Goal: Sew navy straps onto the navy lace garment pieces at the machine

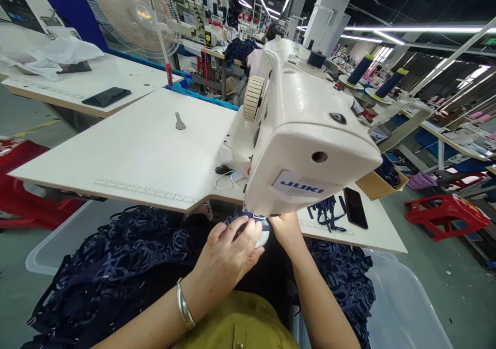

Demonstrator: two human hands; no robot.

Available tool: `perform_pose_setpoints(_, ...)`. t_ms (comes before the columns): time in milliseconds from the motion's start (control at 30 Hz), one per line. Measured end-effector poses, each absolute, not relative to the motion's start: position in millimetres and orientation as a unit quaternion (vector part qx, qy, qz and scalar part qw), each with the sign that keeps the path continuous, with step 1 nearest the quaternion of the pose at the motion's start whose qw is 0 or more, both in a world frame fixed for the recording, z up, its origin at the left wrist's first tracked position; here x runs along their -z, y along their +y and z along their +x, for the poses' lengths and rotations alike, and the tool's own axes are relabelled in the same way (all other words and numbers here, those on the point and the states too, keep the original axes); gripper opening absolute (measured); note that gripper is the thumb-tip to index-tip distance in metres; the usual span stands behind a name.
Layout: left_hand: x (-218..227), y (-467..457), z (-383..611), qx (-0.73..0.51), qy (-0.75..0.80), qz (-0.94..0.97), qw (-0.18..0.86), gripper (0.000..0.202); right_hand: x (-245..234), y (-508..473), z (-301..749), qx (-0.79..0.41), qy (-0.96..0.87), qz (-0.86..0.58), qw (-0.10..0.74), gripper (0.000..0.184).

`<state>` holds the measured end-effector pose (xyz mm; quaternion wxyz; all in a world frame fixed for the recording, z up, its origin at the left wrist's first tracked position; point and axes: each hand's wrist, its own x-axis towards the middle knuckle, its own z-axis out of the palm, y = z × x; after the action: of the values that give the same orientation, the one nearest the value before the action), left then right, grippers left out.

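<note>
A white JUKI sewing machine (310,132) stands in front of me, its head leaning over my hands. My left hand (232,251), with a silver bangle on the wrist, has its fingers bent and pressed on a narrow navy strap (265,225) at the rounded white bed end (263,239). A small pale slider-like piece (259,216) shows at the strap under the machine head. On the other side of the bed, my right hand (287,230) is curled close to the strap; the machine head covers most of its fingers, and what they grip is hidden. The needle is out of sight.
Navy lace-like garments (147,256) fill a clear bin at left; more garments (337,276) lie at right. The white table (155,137) bears a small metal plate (179,121), navy strap pieces (329,213) and a phone (355,208). A fan (135,15) and red stool (445,214) stand beyond.
</note>
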<state>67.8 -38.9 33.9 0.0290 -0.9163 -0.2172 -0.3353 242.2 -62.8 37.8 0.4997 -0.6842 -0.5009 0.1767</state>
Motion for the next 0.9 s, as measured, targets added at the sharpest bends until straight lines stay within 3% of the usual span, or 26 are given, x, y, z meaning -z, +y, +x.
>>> perform_pose_setpoints(700,-33.0,-40.0,68.7,0.332,-0.178,-0.926,0.03,0.037,-26.0,-65.4,240.0,-0.137,-0.471,-0.715,0.499,0.013)
perform_pose_setpoints(800,-10.9,-34.5,65.7,0.344,-0.185,-0.92,-0.03,0.05,-32.2,-77.0,235.2,-0.148,-0.452,-0.724,0.5,0.017)
perform_pose_setpoints(900,38.5,-29.5,57.6,0.397,-0.257,-0.865,-0.169,0.073,-43.5,-101.3,222.8,-0.237,-0.407,-0.699,0.539,0.021)
